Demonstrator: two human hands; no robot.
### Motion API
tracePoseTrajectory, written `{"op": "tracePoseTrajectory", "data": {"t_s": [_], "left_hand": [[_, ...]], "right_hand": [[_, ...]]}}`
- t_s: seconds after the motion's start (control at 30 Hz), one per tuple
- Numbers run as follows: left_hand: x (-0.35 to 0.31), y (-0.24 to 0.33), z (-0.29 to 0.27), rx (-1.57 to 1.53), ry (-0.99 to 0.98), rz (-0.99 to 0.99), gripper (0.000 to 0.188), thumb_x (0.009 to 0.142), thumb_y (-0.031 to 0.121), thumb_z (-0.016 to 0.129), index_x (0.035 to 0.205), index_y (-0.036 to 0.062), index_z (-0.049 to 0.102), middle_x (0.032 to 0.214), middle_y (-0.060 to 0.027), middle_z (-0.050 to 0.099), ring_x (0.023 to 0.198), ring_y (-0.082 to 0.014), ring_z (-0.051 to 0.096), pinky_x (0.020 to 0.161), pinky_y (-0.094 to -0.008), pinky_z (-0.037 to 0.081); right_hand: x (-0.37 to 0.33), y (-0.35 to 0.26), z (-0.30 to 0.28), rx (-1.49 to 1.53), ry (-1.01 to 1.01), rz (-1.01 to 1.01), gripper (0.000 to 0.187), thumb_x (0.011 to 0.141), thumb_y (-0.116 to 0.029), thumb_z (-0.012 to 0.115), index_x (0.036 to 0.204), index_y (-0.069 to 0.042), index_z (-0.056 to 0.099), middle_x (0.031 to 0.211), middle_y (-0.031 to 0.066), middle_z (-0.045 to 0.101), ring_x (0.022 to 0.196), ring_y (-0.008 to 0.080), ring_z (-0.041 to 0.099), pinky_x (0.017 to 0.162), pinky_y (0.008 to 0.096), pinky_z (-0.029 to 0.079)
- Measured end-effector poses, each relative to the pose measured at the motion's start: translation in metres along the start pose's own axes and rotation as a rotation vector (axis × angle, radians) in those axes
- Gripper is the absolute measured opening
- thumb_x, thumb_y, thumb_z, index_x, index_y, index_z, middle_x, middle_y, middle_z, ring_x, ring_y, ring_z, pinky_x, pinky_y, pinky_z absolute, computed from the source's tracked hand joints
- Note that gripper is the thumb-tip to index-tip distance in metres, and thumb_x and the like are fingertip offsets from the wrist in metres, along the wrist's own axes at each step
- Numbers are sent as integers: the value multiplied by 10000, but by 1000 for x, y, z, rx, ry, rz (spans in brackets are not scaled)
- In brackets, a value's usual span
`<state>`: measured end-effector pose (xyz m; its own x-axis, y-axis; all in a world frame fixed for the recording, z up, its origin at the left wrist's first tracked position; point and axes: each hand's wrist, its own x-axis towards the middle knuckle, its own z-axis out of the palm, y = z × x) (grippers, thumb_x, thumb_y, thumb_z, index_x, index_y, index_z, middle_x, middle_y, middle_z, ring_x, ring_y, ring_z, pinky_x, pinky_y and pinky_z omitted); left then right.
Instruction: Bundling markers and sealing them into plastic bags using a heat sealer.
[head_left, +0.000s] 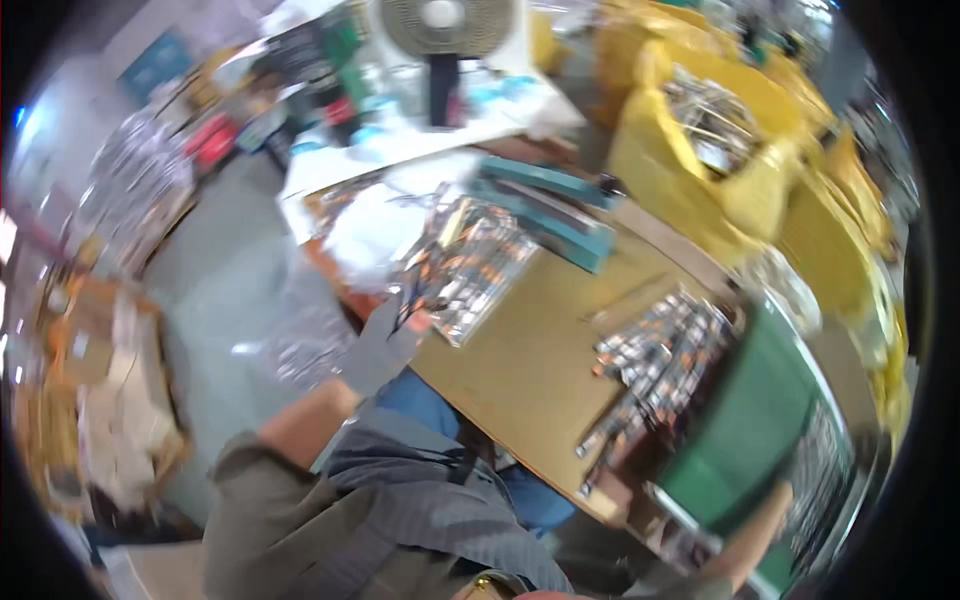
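1. Worktable (510,380): tan top. White table (540,110) past far end, w/ fan (440,20) + clutter.
2. Teal box (570,240) on worktable's far part, btwn flat batch & yellow bag.
3. Floor, L side: cardboard boxes (120,400); clear film (310,345) nearer table.
4. Yellow bag (645,135), open-topped, holds thin metallic pcs (710,115).
5. Green bin (735,430), R of worktable: dark rod-like pcs (815,480) along its R side.
6. Metallic pcs w/ orange bits: flat batch (490,270) in clear-looking plastic, far L; loose pile (665,350) at R, beside bin.
7. L hand (392,340), grey-covered, just beside flat batch; blurred, can't tell grip.
8. R hand (783,497) at rod-like pcs; can't tell if open or closed.
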<state>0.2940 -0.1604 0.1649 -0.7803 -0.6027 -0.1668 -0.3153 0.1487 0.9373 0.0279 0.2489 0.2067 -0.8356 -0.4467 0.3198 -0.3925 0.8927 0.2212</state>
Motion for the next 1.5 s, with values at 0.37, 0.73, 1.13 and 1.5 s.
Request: {"op": "tracePoseTrajectory", "data": {"t_s": [0.37,0.73,1.13,1.5], "left_hand": [[125,67,-43,-66,-56,-12,525,941,536,366,902,73,610,545,20,466,354,-49,344,347,-204,264],[248,275,182,103,-173,1058,467,888,455,522,1060,34,629,685,-62,601,651,-175,567,612,-328,440],[182,109,246,574,-403,1256,516,830,423,601,1118,-2,549,1039,-183,606,910,-344,603,784,-392,496],[103,-11,309,314,-434,382,1016,728,622,631,1364,-81,264,1199,-313,513,1110,-397,530,928,-409,414]], "right_hand": [[66,13,34,-133,-229,498,611,904,-441,417,1410,-120,303,1414,212,349,1277,358,383,1038,442,322],[-136,229,129,-327,-313,985,598,909,-483,390,1397,-142,331,1368,200,407,1162,376,475,920,463,414],[-56,157,102,-246,328,653,751,828,-473,583,1309,70,390,1221,291,508,1145,377,497,966,411,395],[21,-80,158,735,-192,1107,945,760,-571,600,1349,86,260,1163,316,534,1107,430,518,932,450,419]]}}
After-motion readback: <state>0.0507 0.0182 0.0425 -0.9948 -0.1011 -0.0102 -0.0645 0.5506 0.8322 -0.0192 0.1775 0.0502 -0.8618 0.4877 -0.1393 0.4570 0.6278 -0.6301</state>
